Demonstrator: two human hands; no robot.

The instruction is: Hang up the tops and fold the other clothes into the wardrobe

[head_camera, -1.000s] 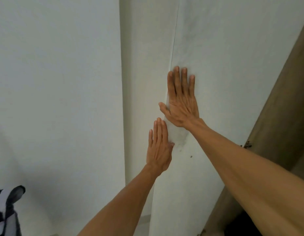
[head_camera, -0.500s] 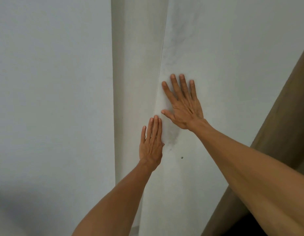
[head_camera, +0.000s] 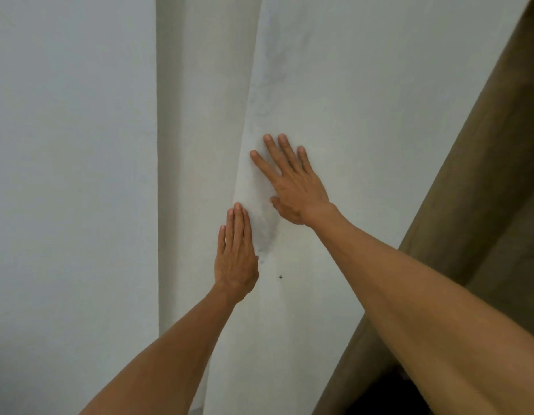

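A white wardrobe door (head_camera: pixel 364 121) fills the middle and right of the head view, its left edge running down next to a second white panel (head_camera: pixel 199 115). My right hand (head_camera: pixel 292 181) lies flat on the door with fingers spread, close to that edge. My left hand (head_camera: pixel 235 253) presses flat with straight fingers right at the edge, just below and left of the right hand. Neither hand holds anything. No clothes are in view.
A plain white wall or panel (head_camera: pixel 71 175) takes up the left. A brown wooden panel (head_camera: pixel 484 190) slants along the right side, with a dark gap (head_camera: pixel 379 396) at its foot. A small dark dot (head_camera: pixel 280 277) marks the door below my hands.
The view has swung right, so the dark and white item at the lower left is gone. My right hand's fingers have spread and tilted left; both hands stay flat on the door.
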